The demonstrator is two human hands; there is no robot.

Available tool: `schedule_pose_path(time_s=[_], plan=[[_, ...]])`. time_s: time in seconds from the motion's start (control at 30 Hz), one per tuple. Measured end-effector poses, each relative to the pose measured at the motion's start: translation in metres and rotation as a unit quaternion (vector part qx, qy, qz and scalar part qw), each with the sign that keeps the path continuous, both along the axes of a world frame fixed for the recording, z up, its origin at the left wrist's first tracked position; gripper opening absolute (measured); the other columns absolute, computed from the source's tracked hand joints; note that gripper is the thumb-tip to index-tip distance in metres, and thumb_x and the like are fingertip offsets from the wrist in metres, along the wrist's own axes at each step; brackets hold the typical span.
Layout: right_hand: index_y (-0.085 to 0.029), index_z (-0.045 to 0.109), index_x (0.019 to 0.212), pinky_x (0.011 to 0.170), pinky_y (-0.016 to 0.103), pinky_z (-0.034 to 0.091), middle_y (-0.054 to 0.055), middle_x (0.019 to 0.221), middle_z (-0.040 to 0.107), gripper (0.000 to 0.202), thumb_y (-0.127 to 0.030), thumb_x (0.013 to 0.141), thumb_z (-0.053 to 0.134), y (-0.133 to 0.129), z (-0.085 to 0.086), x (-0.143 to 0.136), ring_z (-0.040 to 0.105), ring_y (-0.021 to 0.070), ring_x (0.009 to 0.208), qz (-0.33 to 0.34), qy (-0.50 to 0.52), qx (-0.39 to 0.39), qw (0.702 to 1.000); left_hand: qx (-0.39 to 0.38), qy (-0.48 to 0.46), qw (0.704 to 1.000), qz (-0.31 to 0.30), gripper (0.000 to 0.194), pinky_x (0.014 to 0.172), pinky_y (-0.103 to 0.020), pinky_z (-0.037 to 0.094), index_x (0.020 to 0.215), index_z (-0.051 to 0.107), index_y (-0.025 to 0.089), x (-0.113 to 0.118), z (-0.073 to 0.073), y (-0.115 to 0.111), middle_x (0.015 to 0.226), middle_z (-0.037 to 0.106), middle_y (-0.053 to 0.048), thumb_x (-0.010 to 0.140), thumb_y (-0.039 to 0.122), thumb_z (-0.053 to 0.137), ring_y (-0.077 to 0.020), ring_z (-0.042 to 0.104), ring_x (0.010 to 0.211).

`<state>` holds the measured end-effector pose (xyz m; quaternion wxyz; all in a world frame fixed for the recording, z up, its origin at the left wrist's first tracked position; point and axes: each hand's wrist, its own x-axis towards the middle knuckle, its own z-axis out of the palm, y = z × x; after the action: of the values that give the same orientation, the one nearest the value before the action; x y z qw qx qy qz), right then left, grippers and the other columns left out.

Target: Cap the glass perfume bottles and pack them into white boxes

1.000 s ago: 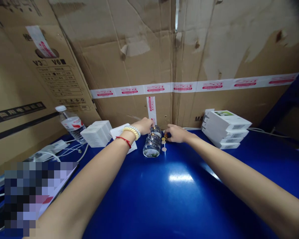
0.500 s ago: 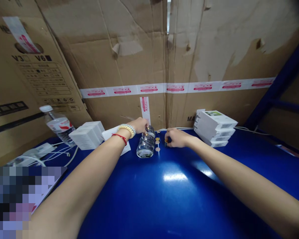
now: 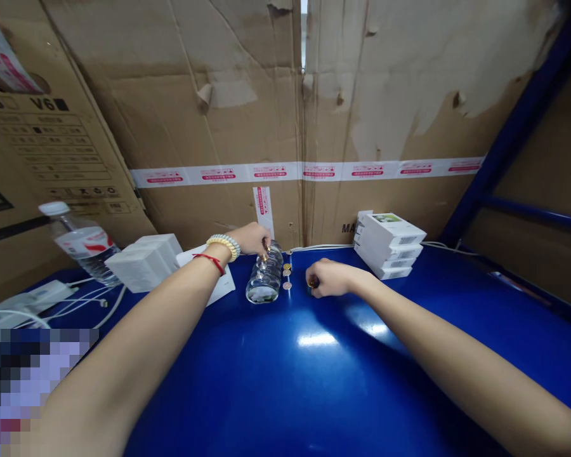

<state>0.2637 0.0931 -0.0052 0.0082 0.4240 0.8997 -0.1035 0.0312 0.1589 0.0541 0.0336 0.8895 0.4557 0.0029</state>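
Note:
My left hand (image 3: 253,240), wearing a beaded bracelet and a red string, reaches over a row of clear glass bottles (image 3: 262,289). Its fingers are pinched at the top of the farther bottles, where small gold spots show; what they grip is hidden. Just right of the bottles, small round gold and pale discs (image 3: 287,271), perhaps caps, form a line on the blue table. My right hand (image 3: 327,278) is closed near the tabletop, to the right of that line. A small round gold-and-dark piece (image 3: 313,282) shows between its curled fingers.
White boxes (image 3: 145,261) and a water bottle (image 3: 83,244) stand at left, beside a power strip (image 3: 33,298) and cables. A stack of white boxes (image 3: 390,244) is at the right back. A taped cardboard wall (image 3: 219,139) rises behind the blue table (image 3: 247,381).
My right hand has moved a little toward me and lower, still closed on the small gold piece. My left hand stays at the bottles. The whole view has shifted slightly.

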Motion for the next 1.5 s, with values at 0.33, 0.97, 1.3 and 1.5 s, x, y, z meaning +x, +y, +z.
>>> schedule_pose_path(time_s=[0.33,0.97,1.3,1.5], plan=[[-0.02,0.068,0.08,0.066,0.023,0.04,0.002,0.078,0.068,0.015,-0.025,0.067,0.063,-0.015,0.001,0.004,0.059,0.0161,0.074,-0.004,0.022,-0.01,1.0,0.024,-0.012,0.999,0.032,0.025,0.06,-0.021,0.037,0.079,0.064,0.015,-0.003,0.052,-0.013,0.07,0.065,0.0,0.061,0.032,0.069,-0.0125,0.056,0.065],[-0.017,0.065,0.08,0.065,0.023,0.04,0.004,0.082,0.066,0.018,-0.026,0.064,0.062,-0.048,-0.01,0.004,0.057,0.0157,0.073,0.009,0.066,-0.011,0.998,-0.07,-0.06,0.993,-0.074,0.024,0.056,-0.022,0.035,0.085,0.068,0.017,-0.005,0.005,-0.156,0.071,0.06,0.0,0.067,0.03,0.061,-0.0118,0.052,0.061],[-0.016,0.065,0.075,0.066,0.024,0.04,0.004,0.081,0.061,0.015,-0.026,0.063,0.065,-0.056,-0.01,-0.003,0.053,0.0148,0.072,0.044,0.094,-0.02,0.994,-0.056,-0.12,0.988,-0.081,0.024,0.06,-0.024,0.037,0.087,0.064,0.015,0.002,-0.025,-0.148,0.075,0.06,-0.001,0.067,0.029,0.062,-0.0133,0.052,0.066],[-0.014,0.061,0.107,0.068,0.025,0.043,0.005,0.095,0.063,0.045,-0.033,0.066,0.067,-0.043,0.003,0.005,0.056,0.0163,0.079,-0.009,0.169,-0.152,0.974,-0.13,-0.253,0.958,0.015,0.044,0.062,-0.026,0.043,0.111,0.054,0.017,-0.026,-0.021,-0.146,0.087,0.06,-0.003,0.074,0.041,0.057,-0.0139,0.054,0.07]])
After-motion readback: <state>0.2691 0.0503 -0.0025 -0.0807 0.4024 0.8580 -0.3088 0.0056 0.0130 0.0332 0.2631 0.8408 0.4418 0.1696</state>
